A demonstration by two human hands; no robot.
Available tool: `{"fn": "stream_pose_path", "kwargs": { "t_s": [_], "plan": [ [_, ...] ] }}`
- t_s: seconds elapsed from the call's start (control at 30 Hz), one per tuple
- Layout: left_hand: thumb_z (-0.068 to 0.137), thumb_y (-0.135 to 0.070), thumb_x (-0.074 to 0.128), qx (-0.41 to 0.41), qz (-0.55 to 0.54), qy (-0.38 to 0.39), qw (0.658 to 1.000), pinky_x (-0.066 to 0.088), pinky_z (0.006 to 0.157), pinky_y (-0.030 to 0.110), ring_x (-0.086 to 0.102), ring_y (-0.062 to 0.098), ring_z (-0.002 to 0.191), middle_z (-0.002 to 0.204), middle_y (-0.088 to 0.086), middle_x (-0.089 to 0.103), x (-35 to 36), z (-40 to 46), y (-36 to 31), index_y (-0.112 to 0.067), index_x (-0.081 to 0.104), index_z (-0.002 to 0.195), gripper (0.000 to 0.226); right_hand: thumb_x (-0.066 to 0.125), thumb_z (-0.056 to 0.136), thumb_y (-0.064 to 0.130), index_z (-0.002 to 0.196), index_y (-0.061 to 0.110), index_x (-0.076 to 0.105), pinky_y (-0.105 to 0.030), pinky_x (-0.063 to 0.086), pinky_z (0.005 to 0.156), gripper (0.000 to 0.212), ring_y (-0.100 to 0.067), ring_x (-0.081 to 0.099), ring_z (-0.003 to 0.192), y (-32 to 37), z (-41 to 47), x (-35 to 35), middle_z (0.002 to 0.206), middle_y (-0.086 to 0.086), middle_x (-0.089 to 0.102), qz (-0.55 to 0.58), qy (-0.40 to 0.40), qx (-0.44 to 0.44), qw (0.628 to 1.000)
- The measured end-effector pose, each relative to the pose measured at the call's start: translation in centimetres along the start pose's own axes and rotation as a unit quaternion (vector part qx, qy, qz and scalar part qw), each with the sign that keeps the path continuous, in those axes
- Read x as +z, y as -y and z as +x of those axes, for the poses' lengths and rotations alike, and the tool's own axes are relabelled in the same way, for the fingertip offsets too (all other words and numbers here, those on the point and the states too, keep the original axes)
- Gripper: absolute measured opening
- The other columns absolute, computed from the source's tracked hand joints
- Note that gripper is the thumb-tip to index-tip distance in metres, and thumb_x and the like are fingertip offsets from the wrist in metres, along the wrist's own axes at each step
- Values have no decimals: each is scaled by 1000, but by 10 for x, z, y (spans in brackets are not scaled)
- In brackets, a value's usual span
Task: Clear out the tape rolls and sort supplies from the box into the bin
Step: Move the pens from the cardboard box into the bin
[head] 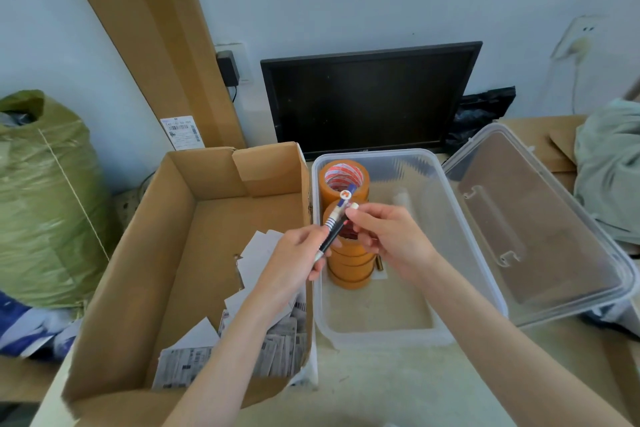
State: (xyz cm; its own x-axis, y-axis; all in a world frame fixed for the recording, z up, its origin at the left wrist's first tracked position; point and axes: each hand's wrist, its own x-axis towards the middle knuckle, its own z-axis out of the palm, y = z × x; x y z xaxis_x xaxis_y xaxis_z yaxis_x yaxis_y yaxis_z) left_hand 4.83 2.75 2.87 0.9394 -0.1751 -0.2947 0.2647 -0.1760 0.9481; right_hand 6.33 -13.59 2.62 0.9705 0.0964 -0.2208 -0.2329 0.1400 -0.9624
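Orange tape rolls [349, 253] stand stacked in two columns at the left end of the clear plastic bin [377, 333], whose hinged lid [540, 229] lies open to the right. Above them, both hands hold a pen [336, 227]: the left hand [294, 263] has its grip closed round the lower barrel, and the right hand [388, 236] pinches the upper end. Left of the bin, touching it, the cardboard box [138, 253] contains loose paper labels [273, 343]. A small dark item behind the stack is partly hidden and cannot be identified. Both containers rest on the tabletop [381, 388].
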Motion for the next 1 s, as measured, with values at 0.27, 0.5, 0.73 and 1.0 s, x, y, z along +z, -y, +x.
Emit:
{"fn": "stream_pose_path", "kwargs": {
  "t_s": [0.27,0.5,0.73,1.0],
  "plan": [
    [101,-32,39,7,42,46,998,25,39,16,32,5,39,65,4,49,-3,-8,3,-9,66,96,35,59,93,14,73,10,68,-19,38,42,22,-10,49,49,-10,6,-8,69,-6,61,84,-38,28,995],
    [100,-36,40,38,137,81,986,28,45,14,34,2,43,58,-7,45,4,-4,6,-14,65,87,36,62,91,15,89,-1,66,-16,39,40,16,-8,46,45,-17,3,-5,60,-4,59,126,-21,62,990],
    [97,-37,48,47,130,94,986,32,48,12,41,0,46,62,-8,54,0,2,10,-19,67,89,28,54,96,19,79,6,50,-16,27,34,22,-8,39,41,-9,24,-32,57,-3,46,210,-69,45,974],
    [99,-16,44,6,9,-50,999,26,43,17,35,7,46,63,2,50,-17,11,36,-11,68,85,27,57,94,22,89,11,47,-17,27,30,16,-9,39,42,-19,92,-89,73,-8,48,85,-178,133,971]
  ]
}}
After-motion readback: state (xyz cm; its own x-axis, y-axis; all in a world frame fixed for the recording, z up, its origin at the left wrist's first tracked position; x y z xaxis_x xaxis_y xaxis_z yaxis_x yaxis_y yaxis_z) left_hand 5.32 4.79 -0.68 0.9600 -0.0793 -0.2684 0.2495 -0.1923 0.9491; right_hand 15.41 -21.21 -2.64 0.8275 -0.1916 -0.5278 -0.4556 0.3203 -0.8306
